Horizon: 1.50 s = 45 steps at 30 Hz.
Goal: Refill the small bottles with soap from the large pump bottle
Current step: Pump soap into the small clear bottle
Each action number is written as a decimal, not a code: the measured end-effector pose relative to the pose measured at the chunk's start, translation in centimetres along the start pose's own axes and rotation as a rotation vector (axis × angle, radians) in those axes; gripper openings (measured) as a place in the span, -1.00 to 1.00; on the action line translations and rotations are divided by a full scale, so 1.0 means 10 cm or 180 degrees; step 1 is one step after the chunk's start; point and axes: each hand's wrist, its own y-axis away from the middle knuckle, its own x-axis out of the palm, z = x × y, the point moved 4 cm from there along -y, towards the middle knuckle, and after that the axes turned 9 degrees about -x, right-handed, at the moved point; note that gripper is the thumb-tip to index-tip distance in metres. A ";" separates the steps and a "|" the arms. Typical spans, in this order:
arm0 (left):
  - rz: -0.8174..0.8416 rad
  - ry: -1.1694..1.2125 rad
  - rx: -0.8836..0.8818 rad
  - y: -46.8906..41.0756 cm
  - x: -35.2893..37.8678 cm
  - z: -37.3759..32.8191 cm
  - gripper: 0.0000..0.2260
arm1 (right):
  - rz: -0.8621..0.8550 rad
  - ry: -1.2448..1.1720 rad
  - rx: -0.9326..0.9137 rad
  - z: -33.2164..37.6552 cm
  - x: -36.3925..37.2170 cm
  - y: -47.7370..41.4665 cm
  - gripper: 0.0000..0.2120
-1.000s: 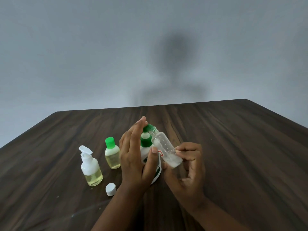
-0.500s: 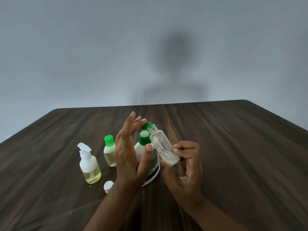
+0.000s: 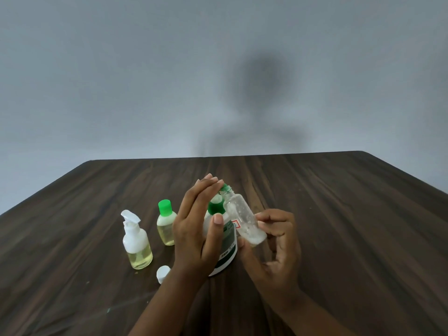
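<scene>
**Step in hand: filling.** Your left hand (image 3: 191, 234) stands against the pump bottle (image 3: 228, 247), with the fingers straight and laid over the pump head and the thumb resting on the bottle's front. It grips nothing. Your right hand (image 3: 278, 248), to the right of the pump bottle, pinches the clear bottle (image 3: 242, 219) near its base between thumb and fingers. The clear bottle is tilted, with its open mouth raised to the pump bottle's spout. Your left fingers cover that spot, so you cannot tell whether mouth and spout touch. Only a little pale soap lies at its base, so it appears far from full.

Left of the pump bottle stands a capped bottle (image 3: 166, 229) and, further left, a spray bottle (image 3: 137, 248). Both hold yellowish liquid. A loose white cap (image 3: 163, 272) lies on the table (image 3: 339, 226) at the pump bottle's near left.

**Next move:** press the pump head straight down with the flat fingers. Hold the mouth aligned under the spout, or soap is likely to run down the outside. Steady the pump bottle against tipping.
</scene>
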 end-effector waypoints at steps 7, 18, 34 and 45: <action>0.0019 0.0011 -0.0070 0.01 -0.01 0.01 -0.65 | 0.0028 0.0012 0.0075 -0.01 -0.01 0.02 -0.67; 0.0031 0.0078 0.0025 0.02 0.00 0.00 -0.64 | -0.0054 -0.0078 0.0080 -0.01 -0.01 0.00 -0.69; 0.0172 0.0089 0.0147 0.06 0.07 0.04 -0.42 | -0.0071 0.0019 0.0014 0.02 -0.02 -0.01 -0.68; 0.0013 0.0093 0.0131 0.02 0.03 0.03 -0.46 | -0.0020 0.0000 0.0052 0.01 -0.02 0.02 -0.68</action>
